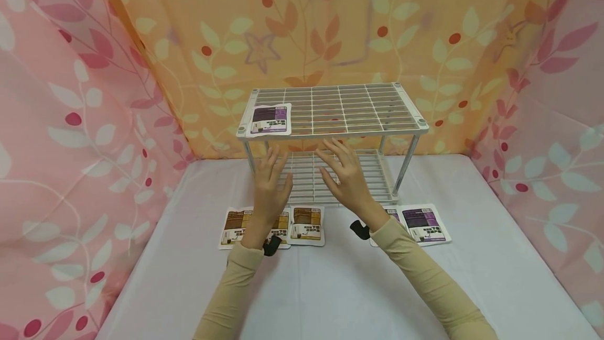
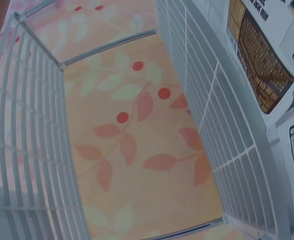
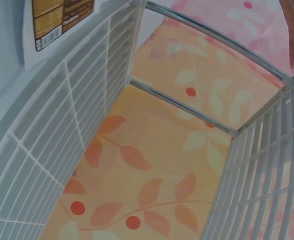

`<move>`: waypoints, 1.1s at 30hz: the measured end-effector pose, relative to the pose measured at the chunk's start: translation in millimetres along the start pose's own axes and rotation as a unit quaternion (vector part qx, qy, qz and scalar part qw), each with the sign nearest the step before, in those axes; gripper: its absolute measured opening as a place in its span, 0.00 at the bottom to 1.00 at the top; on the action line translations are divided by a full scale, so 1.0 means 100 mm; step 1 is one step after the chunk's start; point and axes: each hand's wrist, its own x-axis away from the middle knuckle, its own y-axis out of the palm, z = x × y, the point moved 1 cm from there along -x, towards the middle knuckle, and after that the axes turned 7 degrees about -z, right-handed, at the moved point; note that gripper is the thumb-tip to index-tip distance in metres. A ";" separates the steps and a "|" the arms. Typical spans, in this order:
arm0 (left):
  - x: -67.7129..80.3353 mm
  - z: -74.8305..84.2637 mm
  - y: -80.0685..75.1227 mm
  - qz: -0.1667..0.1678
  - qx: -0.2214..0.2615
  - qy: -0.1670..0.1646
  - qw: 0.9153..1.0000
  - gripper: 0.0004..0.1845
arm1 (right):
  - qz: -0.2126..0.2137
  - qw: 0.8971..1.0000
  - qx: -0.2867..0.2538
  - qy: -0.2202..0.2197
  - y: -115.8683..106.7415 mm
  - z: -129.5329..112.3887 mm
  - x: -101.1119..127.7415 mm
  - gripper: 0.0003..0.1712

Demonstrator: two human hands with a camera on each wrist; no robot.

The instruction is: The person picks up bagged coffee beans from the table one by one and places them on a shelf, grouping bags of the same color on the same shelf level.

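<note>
The white wire rack [image 1: 333, 135] stands on the table [image 1: 330, 287] near the back curtain. The left hand [image 1: 271, 185] and the right hand [image 1: 346, 175] hover in front of its lower shelf, fingers spread, holding nothing (one purple packet [image 1: 270, 119] lies on top). Brown packets [image 1: 306, 225] lie below the wrists.

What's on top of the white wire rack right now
One purple packet lies at the left front corner of the wire rack's top shelf. No other item shows there. The lower shelf is partly hidden by both hands.
</note>
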 end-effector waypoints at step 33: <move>0.32 0.32 0.54 -0.157 0.055 -0.036 0.985 0.35 | -0.090 0.991 0.028 0.091 -0.15 0.38 0.70 0.25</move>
